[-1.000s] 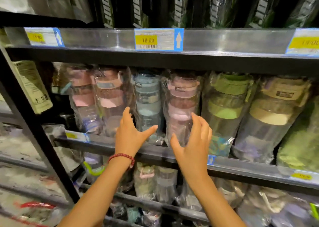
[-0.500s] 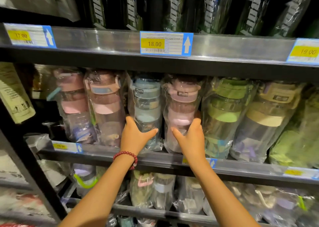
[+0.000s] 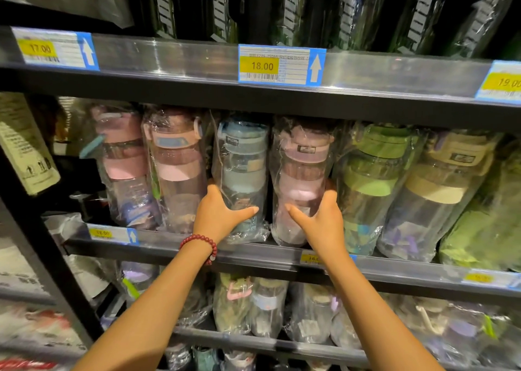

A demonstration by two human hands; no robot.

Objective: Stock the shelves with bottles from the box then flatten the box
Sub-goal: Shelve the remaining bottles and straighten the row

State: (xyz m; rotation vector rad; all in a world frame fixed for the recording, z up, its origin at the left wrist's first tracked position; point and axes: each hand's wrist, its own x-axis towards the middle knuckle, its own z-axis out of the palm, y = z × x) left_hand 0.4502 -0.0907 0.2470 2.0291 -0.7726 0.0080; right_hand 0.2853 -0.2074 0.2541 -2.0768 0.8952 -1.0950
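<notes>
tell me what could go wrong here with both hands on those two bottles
1. The blue bottle under the left hand and the pink bottle under the right hand wear loose, slippery plastic wrap, so a grip may slide.
2. The row is packed tight; nudging either could tip the green bottle off the shelf edge.
</notes>
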